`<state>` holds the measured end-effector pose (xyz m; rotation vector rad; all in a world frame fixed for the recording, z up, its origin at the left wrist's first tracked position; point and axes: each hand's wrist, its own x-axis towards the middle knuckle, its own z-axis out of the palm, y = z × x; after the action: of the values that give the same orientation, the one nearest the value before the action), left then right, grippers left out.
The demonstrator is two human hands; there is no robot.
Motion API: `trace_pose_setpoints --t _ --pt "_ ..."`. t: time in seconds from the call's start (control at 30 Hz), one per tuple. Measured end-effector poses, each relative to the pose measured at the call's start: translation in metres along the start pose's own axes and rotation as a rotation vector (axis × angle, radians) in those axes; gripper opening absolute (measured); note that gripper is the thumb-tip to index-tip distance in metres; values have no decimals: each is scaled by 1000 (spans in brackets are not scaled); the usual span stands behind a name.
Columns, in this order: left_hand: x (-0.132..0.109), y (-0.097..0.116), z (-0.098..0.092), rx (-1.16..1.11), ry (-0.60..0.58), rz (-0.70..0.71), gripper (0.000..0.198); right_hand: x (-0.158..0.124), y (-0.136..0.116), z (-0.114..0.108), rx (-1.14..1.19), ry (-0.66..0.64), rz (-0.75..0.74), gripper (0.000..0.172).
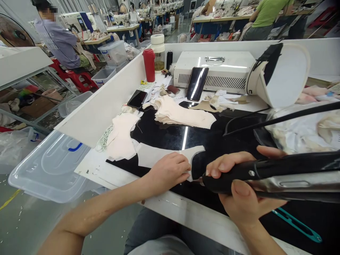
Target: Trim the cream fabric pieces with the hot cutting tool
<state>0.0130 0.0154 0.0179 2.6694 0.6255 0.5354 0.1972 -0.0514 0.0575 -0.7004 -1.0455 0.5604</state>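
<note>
My right hand (240,186) is wrapped round the black handle of a long tool (278,175) whose tip rests at the edge of a pale fabric piece (159,155) on the black work surface (207,141). My left hand (170,171) is closed in a loose fist and presses down on that fabric piece right beside the tool tip. A stack of similar cream fabric pieces (180,115) lies further back, and more cut pieces (120,136) lie to the left.
A white machine box (215,71), a leaning phone (196,83), another phone (137,98), a red flask (149,64) and a white lamp head (281,74) stand behind. Teal snips (296,225) lie near the front edge. A clear plastic bin (53,166) sits at left. Other people work beyond.
</note>
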Motion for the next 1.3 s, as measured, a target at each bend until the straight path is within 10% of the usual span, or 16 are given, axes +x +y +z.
trace_pose_setpoints --t 0.3,1.3 --pt "-5 -7 11 -43 9 151 15 0 -2 2 -16 31 6 51" --pt "-2 -4 6 -177 -26 23 14 4 -5 4 -38 66 22 51"
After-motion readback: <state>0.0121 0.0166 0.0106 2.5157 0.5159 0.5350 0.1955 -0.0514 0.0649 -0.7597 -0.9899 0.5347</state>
